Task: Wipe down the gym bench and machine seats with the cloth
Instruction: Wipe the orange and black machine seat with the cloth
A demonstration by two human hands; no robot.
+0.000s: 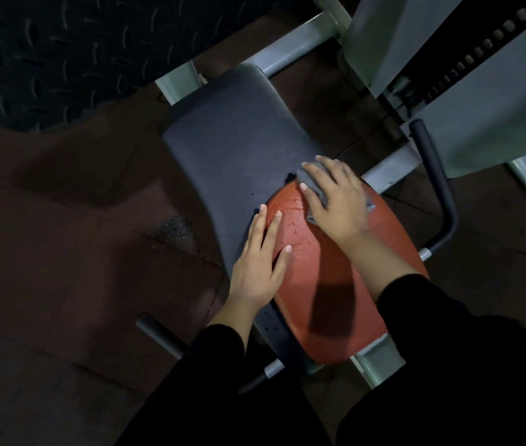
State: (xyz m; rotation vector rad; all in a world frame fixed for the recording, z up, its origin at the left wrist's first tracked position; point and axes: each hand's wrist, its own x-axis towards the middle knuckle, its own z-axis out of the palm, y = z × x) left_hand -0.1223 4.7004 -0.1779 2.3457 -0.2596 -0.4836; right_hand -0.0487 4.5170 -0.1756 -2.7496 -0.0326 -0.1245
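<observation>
An orange machine seat lies below me, with a dark grey back pad stretching away from it. My right hand presses a small grey cloth flat on the seat's far end, where seat meets pad. Wet streaks glisten on the orange surface beside the cloth. My left hand rests flat with fingers spread on the seat's left edge, holding nothing.
Black padded handles stand at the right and lower left of the seat. The pale grey machine frame and weight stack rise at the upper right. Dark rubber floor spreads to the left, with a diamond-pattern mat beyond.
</observation>
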